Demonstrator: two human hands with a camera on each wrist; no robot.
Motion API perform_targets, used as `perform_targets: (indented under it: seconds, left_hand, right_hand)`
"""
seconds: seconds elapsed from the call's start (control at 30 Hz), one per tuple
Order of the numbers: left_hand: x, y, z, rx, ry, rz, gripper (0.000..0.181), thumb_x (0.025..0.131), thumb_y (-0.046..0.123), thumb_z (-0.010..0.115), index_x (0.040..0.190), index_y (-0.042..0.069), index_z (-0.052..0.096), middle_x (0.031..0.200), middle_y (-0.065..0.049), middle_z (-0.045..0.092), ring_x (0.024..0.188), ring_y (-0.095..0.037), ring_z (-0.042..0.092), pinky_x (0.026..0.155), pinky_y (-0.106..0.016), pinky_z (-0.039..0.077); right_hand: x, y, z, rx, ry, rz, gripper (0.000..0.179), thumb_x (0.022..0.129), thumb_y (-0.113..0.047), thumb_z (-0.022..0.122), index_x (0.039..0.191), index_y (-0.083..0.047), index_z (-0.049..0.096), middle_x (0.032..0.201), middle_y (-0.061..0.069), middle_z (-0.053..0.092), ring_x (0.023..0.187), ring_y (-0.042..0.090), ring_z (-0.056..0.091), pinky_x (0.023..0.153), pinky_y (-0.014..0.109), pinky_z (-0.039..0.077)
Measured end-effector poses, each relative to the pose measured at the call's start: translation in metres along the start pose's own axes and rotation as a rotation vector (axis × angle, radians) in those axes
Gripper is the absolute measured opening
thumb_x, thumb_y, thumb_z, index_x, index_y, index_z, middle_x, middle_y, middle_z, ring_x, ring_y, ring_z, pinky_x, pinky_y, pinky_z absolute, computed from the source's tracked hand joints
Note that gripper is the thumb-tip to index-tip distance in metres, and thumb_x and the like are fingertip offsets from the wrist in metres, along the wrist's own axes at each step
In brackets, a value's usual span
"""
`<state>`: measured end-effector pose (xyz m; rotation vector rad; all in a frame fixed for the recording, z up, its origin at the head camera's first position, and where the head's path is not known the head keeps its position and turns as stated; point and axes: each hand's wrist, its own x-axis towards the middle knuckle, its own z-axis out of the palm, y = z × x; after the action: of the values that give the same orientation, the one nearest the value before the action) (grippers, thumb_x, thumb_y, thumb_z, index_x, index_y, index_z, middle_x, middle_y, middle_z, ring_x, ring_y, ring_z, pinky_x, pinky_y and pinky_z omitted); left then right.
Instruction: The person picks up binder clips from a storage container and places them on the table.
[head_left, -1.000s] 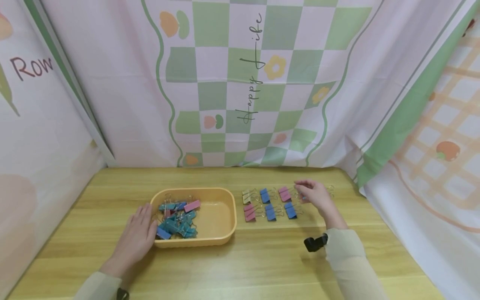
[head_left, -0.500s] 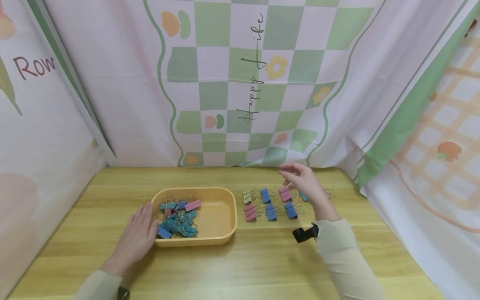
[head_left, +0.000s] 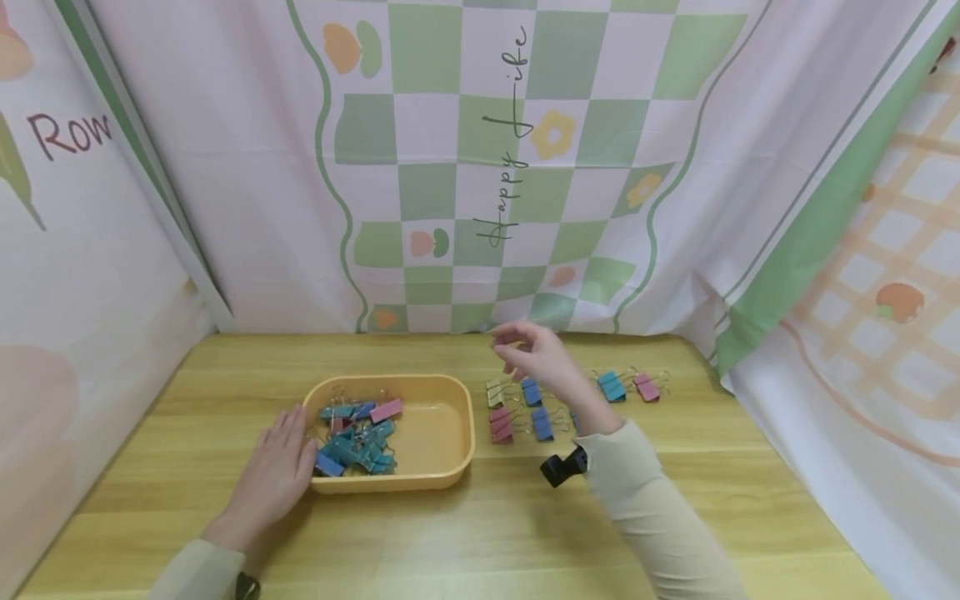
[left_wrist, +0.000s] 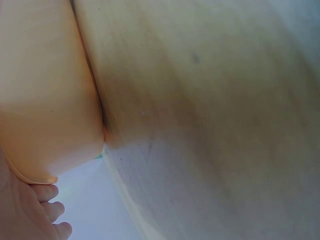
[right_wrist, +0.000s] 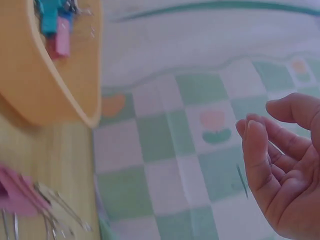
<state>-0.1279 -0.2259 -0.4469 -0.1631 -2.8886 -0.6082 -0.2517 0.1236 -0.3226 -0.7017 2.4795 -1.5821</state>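
Note:
A yellow plastic tray (head_left: 431, 483) holds a jumble of teal, blue and pink binder clips (head_left: 360, 448) in its left half. My left hand (head_left: 272, 462) rests on the tray's left rim with its fingers straight. In the left wrist view those fingers (left_wrist: 52, 209) show past the tray's wall (left_wrist: 50, 100). My right hand (head_left: 536, 354) hovers over the laid-out clips, its fingers loosely bent and a gap between thumb and forefinger. The right wrist view shows that hand (right_wrist: 287, 165) holding nothing. Beneath it lie a yellowish clip (head_left: 495, 393) and a blue clip (head_left: 532, 392).
Two rows of binder clips lie right of the tray. A teal clip (head_left: 611, 386) and a pink clip (head_left: 647, 387) end the back row; a red-pink clip (head_left: 501, 426) starts the front one. A checkered curtain (head_left: 495, 167) hangs behind the wooden table (head_left: 420, 542).
My right hand has let go of the clip at the right end of the back row, risen and travelled left over the rows. The left hand and tray stay put.

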Motion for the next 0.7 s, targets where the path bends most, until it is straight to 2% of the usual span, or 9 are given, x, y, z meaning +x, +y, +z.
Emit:
perform_targets:
  seconds: [0.17, 0.37, 0.6, 0.7]
  left_hand:
    - [0.001, 0.0, 0.0, -0.004, 0.001, -0.006, 0.057, 0.1, 0.027, 0.031, 0.141, -0.011, 0.018, 0.146, -0.029, 0.017, 0.132, -0.044, 0.014, 0.106, -0.055, 0.012]
    - [0.001, 0.001, -0.001, -0.008, -0.001, -0.008, 0.057, 0.1, 0.027, 0.031, 0.141, -0.011, 0.018, 0.146, -0.028, 0.017, 0.133, -0.044, 0.014, 0.106, -0.055, 0.011]
    - [0.0, 0.001, -0.001, -0.013, -0.005, -0.005, 0.058, 0.1, 0.027, 0.03, 0.141, -0.011, 0.017, 0.146, -0.028, 0.016, 0.133, -0.044, 0.013, 0.106, -0.055, 0.011]
    - [0.0, 0.001, -0.001, -0.016, -0.007, -0.006, 0.058, 0.1, 0.028, 0.03, 0.141, -0.011, 0.017, 0.146, -0.028, 0.016, 0.133, -0.044, 0.013, 0.106, -0.055, 0.011]
  right_hand:
    - [0.006, -0.004, 0.028, 0.004, -0.093, -0.028, 0.029, 0.09, -0.006, 0.057, 0.117, 0.004, 0.056, 0.104, 0.019, 0.059, 0.069, 0.024, 0.059, 0.056, 0.035, 0.054]
    - [0.01, -0.007, 0.059, -0.011, -0.182, -0.049, 0.027, 0.09, -0.008, 0.057, 0.116, 0.001, 0.058, 0.101, 0.012, 0.061, 0.068, 0.024, 0.06, 0.054, 0.03, 0.052]
    - [0.009, -0.005, 0.096, -0.024, -0.284, -0.076, 0.023, 0.091, -0.007, 0.057, 0.112, 0.0, 0.059, 0.096, 0.008, 0.06, 0.065, 0.019, 0.059, 0.053, 0.03, 0.053]
    - [0.007, -0.003, 0.111, -0.024, -0.304, -0.07, 0.021, 0.09, -0.006, 0.058, 0.11, -0.003, 0.061, 0.093, 0.006, 0.061, 0.064, 0.022, 0.06, 0.052, 0.031, 0.054]
